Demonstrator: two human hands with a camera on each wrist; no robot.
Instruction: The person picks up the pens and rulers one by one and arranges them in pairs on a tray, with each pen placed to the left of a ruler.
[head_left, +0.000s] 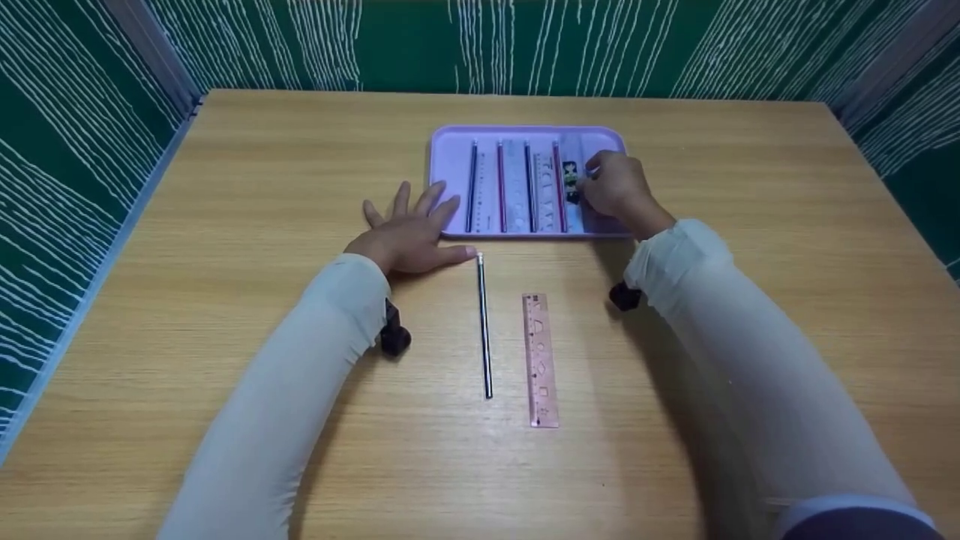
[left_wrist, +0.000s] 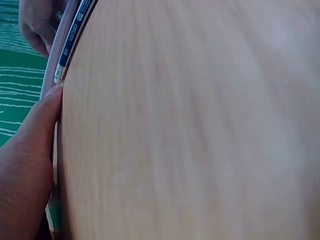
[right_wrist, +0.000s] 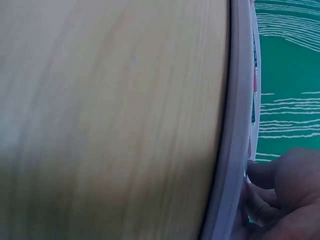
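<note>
In the head view a purple tray (head_left: 525,131) holds a row of pencils and rulers laid side by side. My right hand (head_left: 619,187) is over its right end, fingers curled down at the edge of a pale ruler with a dark cartoon print (head_left: 571,182), pinching it; the fingertips are partly hidden. The right wrist view has the right hand's thumb and fingers (right_wrist: 292,200) just inside the rim. My left hand (head_left: 409,236) lies spread at the tray's lower left corner. Its thumb tip meets the white end of a dark striped pencil (head_left: 484,330) on the table.
A pink ruler (head_left: 540,360) lies on the wooden table (head_left: 225,225), right of the loose pencil. In the tray, dark pencils (head_left: 472,191) and red pencils (head_left: 502,191) alternate with clear rulers (head_left: 516,195). Green, white-streaked panels (head_left: 405,45) border the table.
</note>
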